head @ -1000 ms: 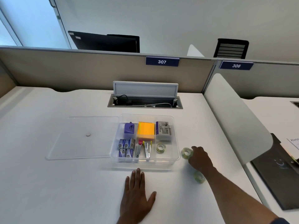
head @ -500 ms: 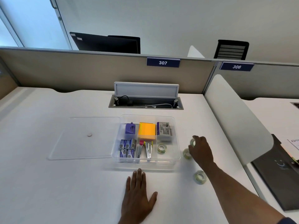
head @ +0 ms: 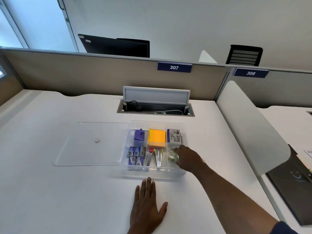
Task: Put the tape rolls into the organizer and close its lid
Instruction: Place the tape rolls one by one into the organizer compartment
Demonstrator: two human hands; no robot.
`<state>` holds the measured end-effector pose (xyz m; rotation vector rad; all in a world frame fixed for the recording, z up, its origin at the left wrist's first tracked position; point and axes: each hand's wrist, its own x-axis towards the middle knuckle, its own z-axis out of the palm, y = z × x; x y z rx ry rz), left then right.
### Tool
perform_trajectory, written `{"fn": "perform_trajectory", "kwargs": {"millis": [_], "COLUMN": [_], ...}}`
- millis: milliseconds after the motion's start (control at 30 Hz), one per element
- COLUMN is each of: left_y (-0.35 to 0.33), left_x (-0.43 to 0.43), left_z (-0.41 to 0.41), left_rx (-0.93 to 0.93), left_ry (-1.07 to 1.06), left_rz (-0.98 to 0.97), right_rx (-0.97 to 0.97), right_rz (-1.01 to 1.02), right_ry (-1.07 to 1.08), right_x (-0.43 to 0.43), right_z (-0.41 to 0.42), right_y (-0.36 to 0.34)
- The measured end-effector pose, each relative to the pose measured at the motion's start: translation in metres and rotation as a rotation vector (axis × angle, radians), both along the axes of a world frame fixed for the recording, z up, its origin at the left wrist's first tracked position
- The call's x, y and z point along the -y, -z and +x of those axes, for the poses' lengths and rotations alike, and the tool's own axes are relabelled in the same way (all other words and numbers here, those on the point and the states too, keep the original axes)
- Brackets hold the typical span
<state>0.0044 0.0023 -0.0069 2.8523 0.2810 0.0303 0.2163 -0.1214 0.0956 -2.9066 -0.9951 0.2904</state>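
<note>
1. Head view: a clear plastic organizer [head: 157, 170] sits on a white desk [head: 50, 191], its top open.
2. Its clear lid [head: 94, 144] lies flat on the desk just to the left, touching or nearly touching the organizer's left wall.
3. The right hand [head: 189, 159] reaches over the organizer's right edge into the front right compartment.
4. Its fingers [head: 178, 150] are curled down around the spot where a tape roll [head: 172, 156] lies; the roll shows just left of the hand, on its side with the hole facing up.
5. Whether the hand grips that roll or only touches it cannot be told, and anything under the palm is hidden.
6. The left hand [head: 146, 208] lies flat on the desk in front of the organizer, palm down, fingers spread a little, holding nothing; its fingertips are just short of the front wall.
7. Other compartments hold a purple sharpener-like item [head: 139, 135], orange sticky notes [head: 157, 137], a small printed box [head: 175, 136], staple boxes [head: 136, 156] and two staple removers [head: 156, 157].
8. Behind the organizer an open cable hatch [head: 156, 109] is set into the desk, with its flap standing up.
9. The partition behind carries signs reading 307 [head: 174, 67] and 306 [head: 250, 73].
</note>
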Motion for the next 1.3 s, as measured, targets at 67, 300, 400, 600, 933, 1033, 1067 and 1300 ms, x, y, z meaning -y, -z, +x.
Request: {"fn": "perform_trajectory", "kwargs": {"millis": [67, 300, 400, 600, 933, 1033, 1067, 1300], "left_y": [0.0, -0.001, 0.0, -0.003, 0.0, 0.0, 0.0, 0.001], "left_x": [0.0, 0.0, 0.0, -0.001, -0.001, -0.001, -0.001, -0.001], "left_z": [0.0, 0.001, 0.001, 0.001, -0.001, -0.001, -0.001, -0.002], "left_rx": [0.0, -0.015, -0.024, -0.023, 0.021, 0.027, 0.025, 0.008], "left_ry": [0.0, -0.001, -0.002, 0.002, 0.008, 0.011, 0.012, 0.012], "left_rz": [-0.003, -0.012, -0.014, -0.003, -0.005, 0.003, 0.005, 0.005], "right_rx": [0.008, 0.019, 0.024, 0.254, -0.044, -0.29, -0.314, -0.094], "right_rz": [-0.045, -0.07, -0.064, 0.263, 0.225, 0.11, 0.095, 0.074], "right_ry": [-0.005, -0.001, -0.001, 0.11, 0.606, 0.48, 0.457, 0.424], "right_x": [-0.001, -0.006, -0.006, -0.004, 0.079, 0.09, 0.09, 0.08], "right_z": [0.001, 0.006, 0.006, 0.007, 0.004, -0.001, -0.002, -0.01], "right_y": [0.003, 0.008, 0.01, 0.005, 0.021, 0.03, 0.031, 0.032]}}
